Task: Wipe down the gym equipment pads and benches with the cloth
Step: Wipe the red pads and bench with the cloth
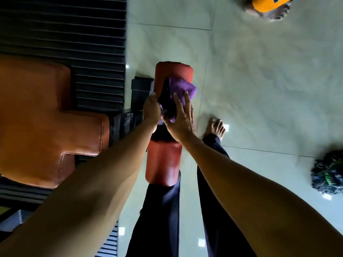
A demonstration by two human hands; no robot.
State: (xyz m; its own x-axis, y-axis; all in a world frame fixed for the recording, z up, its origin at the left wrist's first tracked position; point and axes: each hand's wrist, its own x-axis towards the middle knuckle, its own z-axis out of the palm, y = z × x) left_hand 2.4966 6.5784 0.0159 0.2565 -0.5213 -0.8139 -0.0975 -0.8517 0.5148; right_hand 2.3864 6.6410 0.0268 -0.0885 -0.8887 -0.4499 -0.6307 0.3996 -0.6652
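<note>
A purple cloth (182, 89) is bunched on the far half of a red roller pad (173, 71) that runs away from me at the centre. My left hand (151, 108) grips the cloth's dark left folds beside the pad. My right hand (181, 117) lies over the cloth with its fingers curled into the fabric, pressing it on the pad. The pad's near half (163, 164) shows below my wrists, past a black middle band. An orange padded bench seat (42, 117) sits to the left.
A black ribbed rubber mat (65, 30) lies under the bench at the left. The pale tiled floor (259, 89) fills the right. A dark mop head (327, 175) lies at the right edge. Another person's foot beside something orange (272, 6) is at the top right. My own bare foot (215, 127) stands beside the pad.
</note>
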